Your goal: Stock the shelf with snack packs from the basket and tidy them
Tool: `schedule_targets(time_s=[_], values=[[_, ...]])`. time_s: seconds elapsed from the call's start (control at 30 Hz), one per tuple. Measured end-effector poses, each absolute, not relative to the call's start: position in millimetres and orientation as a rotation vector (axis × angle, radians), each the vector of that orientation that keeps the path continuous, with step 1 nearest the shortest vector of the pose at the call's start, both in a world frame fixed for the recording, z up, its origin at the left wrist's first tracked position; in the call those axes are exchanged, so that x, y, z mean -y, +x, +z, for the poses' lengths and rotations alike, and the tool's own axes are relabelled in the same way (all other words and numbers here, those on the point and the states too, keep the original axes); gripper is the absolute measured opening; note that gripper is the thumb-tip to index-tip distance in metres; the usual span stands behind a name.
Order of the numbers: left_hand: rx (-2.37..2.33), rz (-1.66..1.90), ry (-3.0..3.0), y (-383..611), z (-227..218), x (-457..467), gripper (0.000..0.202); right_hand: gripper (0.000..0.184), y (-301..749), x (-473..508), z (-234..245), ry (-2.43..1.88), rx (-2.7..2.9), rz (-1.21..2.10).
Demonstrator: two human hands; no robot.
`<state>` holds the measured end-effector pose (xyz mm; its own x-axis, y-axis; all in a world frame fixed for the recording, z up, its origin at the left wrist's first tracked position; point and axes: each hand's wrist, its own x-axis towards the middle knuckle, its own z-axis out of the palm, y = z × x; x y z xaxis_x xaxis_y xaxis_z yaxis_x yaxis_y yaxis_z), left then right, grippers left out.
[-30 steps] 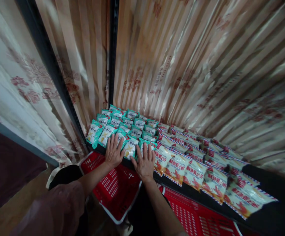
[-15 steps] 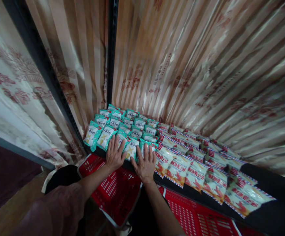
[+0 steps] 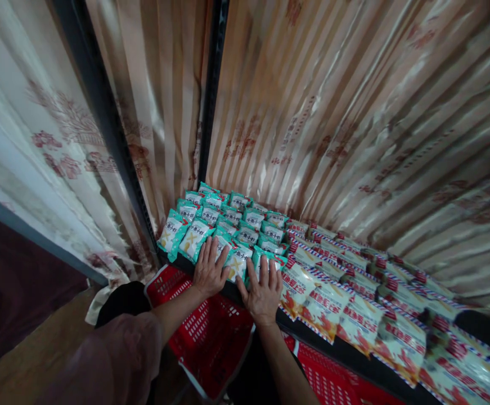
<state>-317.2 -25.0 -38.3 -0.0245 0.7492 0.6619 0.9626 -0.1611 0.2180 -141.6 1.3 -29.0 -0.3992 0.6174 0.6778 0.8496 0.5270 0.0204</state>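
My left hand (image 3: 210, 271) lies with fingers spread on a green-and-white snack packet (image 3: 223, 244) in the front row. My right hand (image 3: 262, 289) rests, fingers apart, on the front-row green packet (image 3: 269, 260) further right. Between the two hands another green snack packet (image 3: 239, 262) shows, partly behind my right thumb. Several more green packets (image 3: 195, 238) stand in rows behind and to the left, leaning back. To the right of my right hand stand rows of white-and-red snack bags (image 3: 324, 308) with striped edges.
Below the black shelf (image 3: 356, 368) are a red basket (image 3: 217, 351) and a second red basket (image 3: 327, 377). Pale patterned curtain-like sheeting (image 3: 278, 140) hangs behind the goods. Dark metal posts (image 3: 213, 84) rise at the corner and on the left.
The whole scene has shifted right and slightly down in view as the camera turned left. Both hands stay on the same green packets, with little visible movement against them.
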Motion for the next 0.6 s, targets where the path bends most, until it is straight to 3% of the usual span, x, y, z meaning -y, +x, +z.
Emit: schedule_targets(time_s=[0.6], values=[[1.819,-0.970,-1.855,-348,-26,30,0.067,0.055,-144,-1,-27,-1.158,2.131,-0.553]])
